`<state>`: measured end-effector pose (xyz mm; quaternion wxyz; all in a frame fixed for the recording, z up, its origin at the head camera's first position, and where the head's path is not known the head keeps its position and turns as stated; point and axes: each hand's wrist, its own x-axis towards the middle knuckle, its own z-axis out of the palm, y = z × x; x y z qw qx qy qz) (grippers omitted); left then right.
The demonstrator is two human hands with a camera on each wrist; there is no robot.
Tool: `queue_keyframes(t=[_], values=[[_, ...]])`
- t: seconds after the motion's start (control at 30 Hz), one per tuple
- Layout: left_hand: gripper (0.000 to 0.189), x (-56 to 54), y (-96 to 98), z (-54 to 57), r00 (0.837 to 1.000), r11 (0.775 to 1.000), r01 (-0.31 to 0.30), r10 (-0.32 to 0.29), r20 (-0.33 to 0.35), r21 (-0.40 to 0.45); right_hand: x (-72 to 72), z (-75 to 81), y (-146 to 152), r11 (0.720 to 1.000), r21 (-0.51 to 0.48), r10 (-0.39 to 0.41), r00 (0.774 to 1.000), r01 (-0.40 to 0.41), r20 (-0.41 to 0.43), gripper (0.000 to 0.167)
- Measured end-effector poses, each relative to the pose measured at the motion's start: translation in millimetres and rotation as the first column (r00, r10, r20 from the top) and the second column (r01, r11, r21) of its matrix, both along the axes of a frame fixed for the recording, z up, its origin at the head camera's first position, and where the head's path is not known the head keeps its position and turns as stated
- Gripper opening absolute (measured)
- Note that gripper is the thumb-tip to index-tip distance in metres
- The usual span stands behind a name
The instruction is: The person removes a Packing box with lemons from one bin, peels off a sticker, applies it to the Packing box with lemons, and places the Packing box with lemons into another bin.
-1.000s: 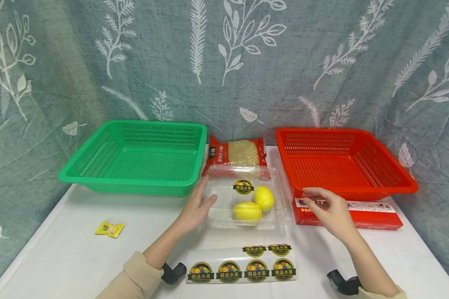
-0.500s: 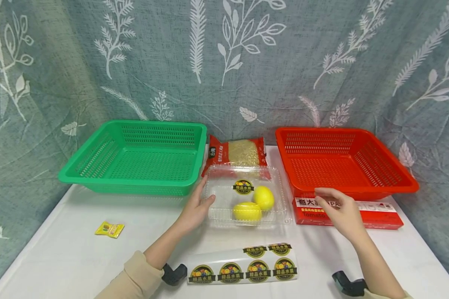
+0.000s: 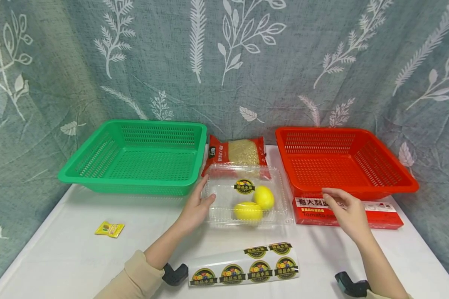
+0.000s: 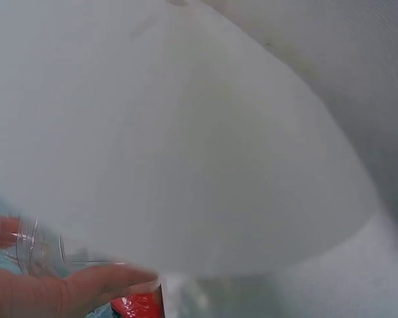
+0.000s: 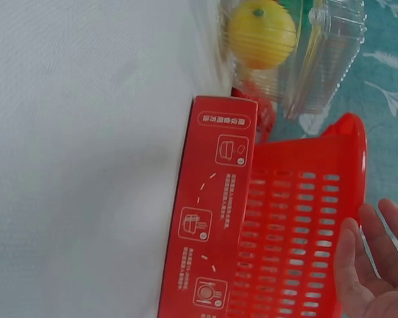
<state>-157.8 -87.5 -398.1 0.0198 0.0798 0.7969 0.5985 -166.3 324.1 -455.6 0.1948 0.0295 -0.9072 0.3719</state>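
A clear plastic clamshell fruit box (image 3: 224,191) stands mid-table in the head view, with two lemons (image 3: 248,211) inside. On its lid is a round black-and-gold sticker (image 3: 245,186). My left hand (image 3: 196,207) grips the box's left side, thumb at the front and fingers along the edge. In the left wrist view a large white surface (image 4: 205,146) blocks most of the scene. Over the red pasta box (image 3: 344,214) hovers my right hand (image 3: 347,214), fingers loosely bent and holding nothing. The right wrist view shows that hand (image 5: 378,271) beside the red basket (image 5: 305,218).
A sheet of fruit stickers (image 3: 243,265) lies in front, its upper part rolled over. At the back are a green basket (image 3: 134,182) and a noodle packet (image 3: 243,151); the packet is partly behind the fruit box. A small yellow packet (image 3: 109,229) lies on the left.
My right hand has moved to the right, away from the fruit box and along the pasta box. The sticker sheet has shifted slightly. My left hand stays at the fruit box.
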Motion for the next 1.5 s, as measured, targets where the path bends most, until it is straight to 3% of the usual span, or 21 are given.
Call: queue_keyframes(t=[0.17,0.47,0.77,0.97,1.2,1.4,1.5], values=[[0.06,0.9,-0.5,1.1,1.0,1.0,0.0,0.0,-0.001,-0.017,-9.4,-20.3,14,0.997,0.035,-0.071,0.997,0.07,0.023,0.031],[0.06,0.7,-4.5,3.3,1.0,1.0,-0.019,0.018,-0.025,-0.015,-9.1,-23.5,22,0.992,-0.007,-0.128,0.99,0.129,0.063,0.035],[0.058,3.0,-6.3,6.5,1.0,1.0,-0.025,0.025,-0.005,-0.013,-9.4,-24.2,33,0.973,-0.151,-0.152,0.975,0.177,0.163,0.048],[0.056,5.0,-7.1,10.5,1.0,0.999,-0.003,0.003,-0.01,0.033,-9.9,-23.0,35,0.941,-0.263,-0.158,0.964,0.213,0.214,0.055],[0.056,8.3,-7.9,16.8,1.0,0.999,-0.003,0.004,-0.029,0.052,-8.0,-19.5,38,0.909,-0.313,-0.189,0.942,0.275,0.278,0.063],[0.057,10.1,-8.4,20.3,1.0,0.997,0.004,-0.002,-0.016,0.082,-6.3,-17.2,41,0.877,-0.393,-0.147,0.934,0.276,0.326,0.068],[0.057,11.3,-7.6,21.5,1.0,0.996,0.003,-0.002,-0.016,0.086,-6.4,-14.3,41,0.843,-0.453,-0.131,0.928,0.29,0.349,0.069]])
